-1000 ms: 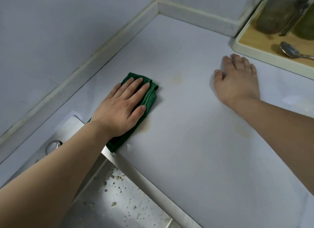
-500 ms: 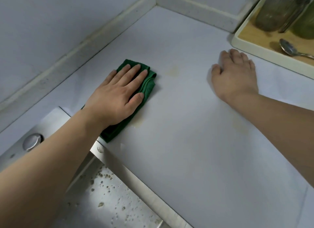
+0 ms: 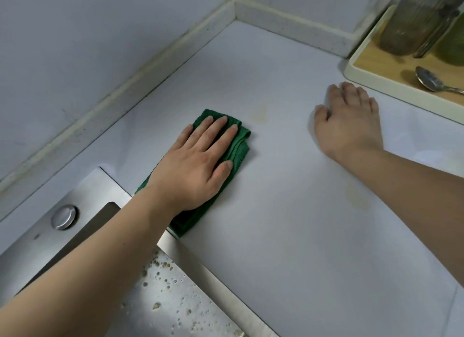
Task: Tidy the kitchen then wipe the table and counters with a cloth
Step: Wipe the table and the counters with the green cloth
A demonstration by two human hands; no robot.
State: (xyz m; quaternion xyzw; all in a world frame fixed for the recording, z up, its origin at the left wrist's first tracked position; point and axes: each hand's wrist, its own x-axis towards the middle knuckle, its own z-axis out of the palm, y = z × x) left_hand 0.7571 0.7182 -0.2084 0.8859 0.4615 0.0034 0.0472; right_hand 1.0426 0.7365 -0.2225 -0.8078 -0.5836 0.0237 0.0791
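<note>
On a white kitchen counter (image 3: 288,223), a left hand (image 3: 193,166) presses a folded green cloth (image 3: 238,146) flat while a right hand (image 3: 349,125) rests nearby.

At 8 o'clock, a steel sink (image 3: 95,193) with a round chrome button (image 3: 62,216) on its ledge, its basin flecked with droplets; at the centre, the left hand lies palm down on the cloth, fingers straight and together, pressing rather than gripping, the cloth's near end reaching the sink rim; just past the cloth at 12 o'clock, a faint yellowish stain (image 3: 261,114); at 2 o'clock, the right hand rests flat on the bare counter, fingers relaxed, holding nothing, well apart from the cloth; at 1 o'clock, a cream-rimmed tray (image 3: 364,78) holding a metal spoon (image 3: 429,79) and a glass jar (image 3: 416,20).
</note>
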